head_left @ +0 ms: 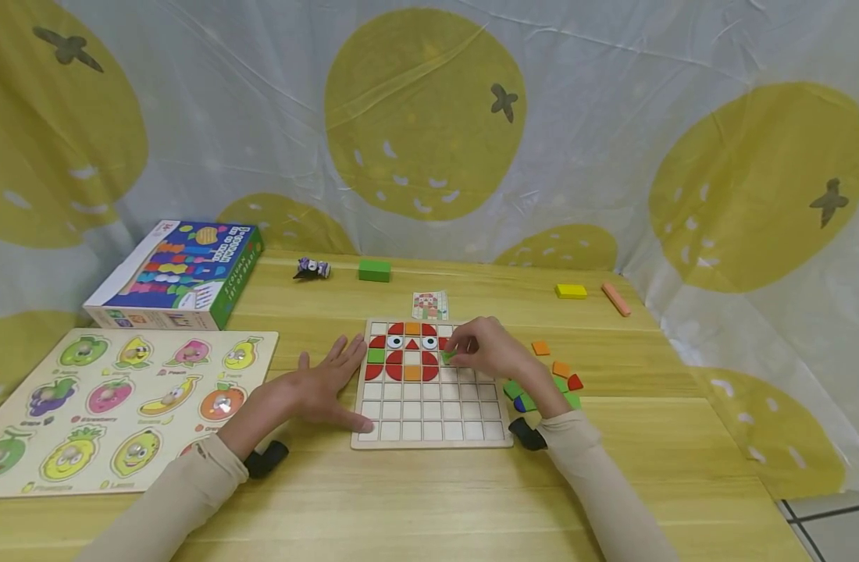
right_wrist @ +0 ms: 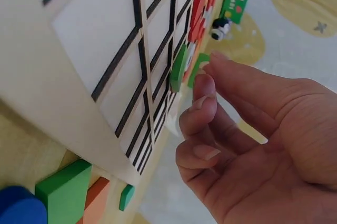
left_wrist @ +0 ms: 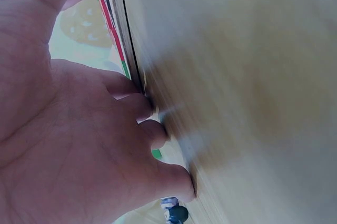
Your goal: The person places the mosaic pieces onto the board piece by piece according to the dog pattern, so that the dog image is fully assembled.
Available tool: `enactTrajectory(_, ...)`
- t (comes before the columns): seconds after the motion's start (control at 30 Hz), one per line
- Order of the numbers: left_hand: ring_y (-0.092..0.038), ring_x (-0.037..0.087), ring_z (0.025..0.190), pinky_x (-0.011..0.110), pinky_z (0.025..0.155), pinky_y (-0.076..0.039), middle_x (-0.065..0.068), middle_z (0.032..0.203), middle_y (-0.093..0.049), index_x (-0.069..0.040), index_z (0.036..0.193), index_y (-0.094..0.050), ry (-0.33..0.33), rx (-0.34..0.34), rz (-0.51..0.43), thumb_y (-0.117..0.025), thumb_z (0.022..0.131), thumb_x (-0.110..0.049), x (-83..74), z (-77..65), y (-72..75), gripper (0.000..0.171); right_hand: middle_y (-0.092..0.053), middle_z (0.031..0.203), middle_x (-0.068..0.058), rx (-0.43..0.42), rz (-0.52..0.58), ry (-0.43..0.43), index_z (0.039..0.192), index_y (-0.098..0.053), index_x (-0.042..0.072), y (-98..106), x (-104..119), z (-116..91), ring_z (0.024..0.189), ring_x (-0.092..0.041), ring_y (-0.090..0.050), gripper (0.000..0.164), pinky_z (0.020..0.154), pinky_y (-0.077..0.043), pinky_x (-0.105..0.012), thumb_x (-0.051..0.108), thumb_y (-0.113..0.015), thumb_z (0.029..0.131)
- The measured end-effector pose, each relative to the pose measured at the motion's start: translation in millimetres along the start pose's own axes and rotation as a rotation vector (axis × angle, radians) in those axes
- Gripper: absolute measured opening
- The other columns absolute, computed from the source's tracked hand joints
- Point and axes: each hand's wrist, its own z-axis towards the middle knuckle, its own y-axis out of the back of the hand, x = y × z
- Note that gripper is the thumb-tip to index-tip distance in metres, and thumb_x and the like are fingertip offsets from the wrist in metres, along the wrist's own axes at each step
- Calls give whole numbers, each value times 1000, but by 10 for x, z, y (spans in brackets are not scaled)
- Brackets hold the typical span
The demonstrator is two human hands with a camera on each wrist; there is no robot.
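Observation:
A wooden grid board [head_left: 429,445] holds red, orange, green and white tiles in its upper rows, forming a figure with two round eyes. My left hand [head_left: 320,390] rests spread along the board's left edge, thumb at the near left corner. Over the right part of the upper rows is my right hand [head_left: 491,349], its fingers bent and thumb near the index fingertip. A green tile [right_wrist: 179,69] sits tilted at the grid, a small gap from those fingertips in the right wrist view. A small picture card [head_left: 430,305] lies just behind the board.
Loose green, orange, red and blue tiles [head_left: 539,348] lie right of the board. Left are a fruit puzzle board [head_left: 261,351] and a game box [head_left: 183,265]. Farther back stand a small toy figure [head_left: 313,268], green block [head_left: 375,271], yellow block [head_left: 571,291] and orange stick [head_left: 615,300].

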Motion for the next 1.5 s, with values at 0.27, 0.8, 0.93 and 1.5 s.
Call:
enactTrajectory(0.27,10,47,165,85,117,10,21,181,3,-1,172,-5,-7,-6,-16,-87,85,-59,-22,-32,20,133,-73,83,0,78,-5,-12,113,-84,2,-76,15,37,73,-12,-57,17,68,-50,-24,3,-81,96)
enactTrajectory(0.8,12,46,165,84,116,14,20,181,4,-1,172,-6,-19,2,-37,-86,83,-64,-8,-28,21,136,-74,88,-3,-5,-70,-94,108,-84,3,52,-92,-19,77,-16,-60,13,73,-54,-28,1,-81,95)
enactTrajectory(0.93,11,46,165,84,117,11,20,181,4,-2,172,-6,-14,0,-23,-85,85,-62,-21,-33,18,133,-72,85,-2,-6,-56,-83,104,-84,4,25,-99,-3,76,-16,-58,12,71,-52,-28,0,-83,93)
enactTrajectory(1.5,13,45,165,83,116,15,19,181,4,-2,173,-5,-26,-3,-26,-85,83,-65,18,-44,15,135,-59,75,-1,114,-32,45,141,-69,0,-142,137,277,65,-11,-45,36,64,-38,-24,8,-69,106)
